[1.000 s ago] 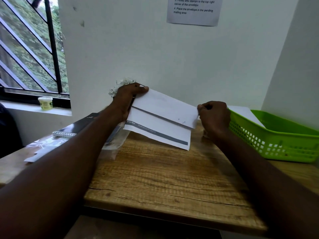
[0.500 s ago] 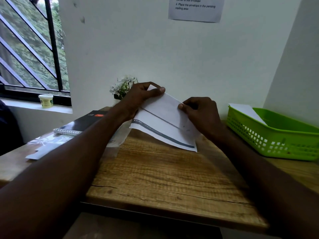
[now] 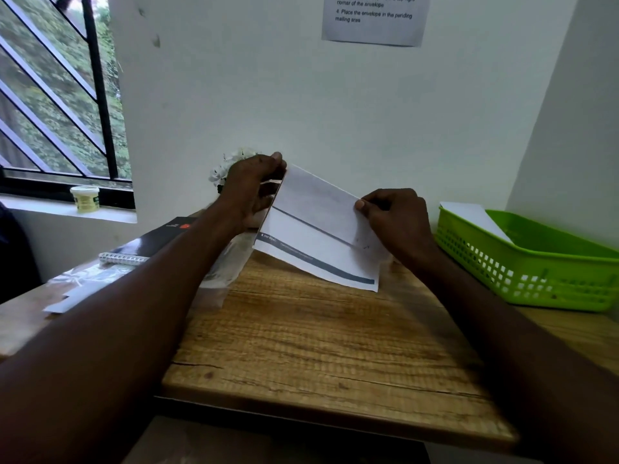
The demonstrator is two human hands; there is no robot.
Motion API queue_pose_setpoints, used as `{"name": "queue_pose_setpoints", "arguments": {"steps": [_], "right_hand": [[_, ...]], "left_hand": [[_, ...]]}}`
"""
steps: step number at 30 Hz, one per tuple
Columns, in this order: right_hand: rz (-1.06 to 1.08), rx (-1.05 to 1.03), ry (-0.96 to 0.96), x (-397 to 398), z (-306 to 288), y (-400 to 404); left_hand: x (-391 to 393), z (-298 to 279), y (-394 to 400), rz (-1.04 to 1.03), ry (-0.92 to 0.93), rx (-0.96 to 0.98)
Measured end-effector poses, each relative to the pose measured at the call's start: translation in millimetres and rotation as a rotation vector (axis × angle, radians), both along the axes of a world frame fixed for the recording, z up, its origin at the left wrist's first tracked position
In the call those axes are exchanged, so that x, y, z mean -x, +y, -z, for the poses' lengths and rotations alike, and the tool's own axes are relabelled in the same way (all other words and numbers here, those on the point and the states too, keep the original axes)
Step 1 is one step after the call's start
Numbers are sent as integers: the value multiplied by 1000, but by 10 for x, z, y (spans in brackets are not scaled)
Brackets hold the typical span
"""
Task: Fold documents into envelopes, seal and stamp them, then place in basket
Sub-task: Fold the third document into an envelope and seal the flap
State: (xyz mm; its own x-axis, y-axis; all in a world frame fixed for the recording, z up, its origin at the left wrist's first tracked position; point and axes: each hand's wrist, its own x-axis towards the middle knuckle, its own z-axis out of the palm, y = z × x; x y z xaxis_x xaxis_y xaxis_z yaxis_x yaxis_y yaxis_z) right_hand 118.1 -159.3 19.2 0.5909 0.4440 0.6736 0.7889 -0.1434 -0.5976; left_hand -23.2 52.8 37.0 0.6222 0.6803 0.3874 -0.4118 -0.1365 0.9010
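On the wall above my desk hangs a paper sign (image 3: 375,18). I can read "4. Place the envelope in the pending mailing area" and, above that, "corner of the envelope". Other print below the sign is too small to read.

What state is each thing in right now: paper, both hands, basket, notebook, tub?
White printed document: partly folded, held above the wooden table.
Left hand: grips its left edge.
Right hand: pinches its right edge.
Green plastic basket: holds a white envelope.
Black spiral notebook: closed, flat.
Small lidded tub: closed, on the sill.
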Motion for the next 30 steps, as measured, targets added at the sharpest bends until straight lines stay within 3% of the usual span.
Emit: {"name": "queue_pose_setpoints", "arguments": {"steps": [4, 6, 11, 15, 18, 21, 25, 30], "right_hand": [[-18, 20, 8, 14, -7, -14], [-41, 35, 16, 16, 4, -8], [34, -99, 84, -39, 9, 4], [196, -250, 269, -160, 11, -13], [22, -361, 509, -167, -30, -40], [-199, -324, 686, -76, -69, -44], [-255, -256, 646, -50, -9, -6], [-233, -328, 706, -97, 23, 9]], "left_hand": [[-15, 37, -9, 101, 133, -147], [-47, 48, -33, 98, 103, -160], [-22, 19, -27, 47, -39, 7], [-6, 17, 49, 18, -71, 109], [-30, 27, 52, 25, -103, 174], [-84, 74, 36, 11, -119, 231], [-158, 135, 14, -12, -108, 234], [-187, 137, 15, 52, -64, 199]]}}
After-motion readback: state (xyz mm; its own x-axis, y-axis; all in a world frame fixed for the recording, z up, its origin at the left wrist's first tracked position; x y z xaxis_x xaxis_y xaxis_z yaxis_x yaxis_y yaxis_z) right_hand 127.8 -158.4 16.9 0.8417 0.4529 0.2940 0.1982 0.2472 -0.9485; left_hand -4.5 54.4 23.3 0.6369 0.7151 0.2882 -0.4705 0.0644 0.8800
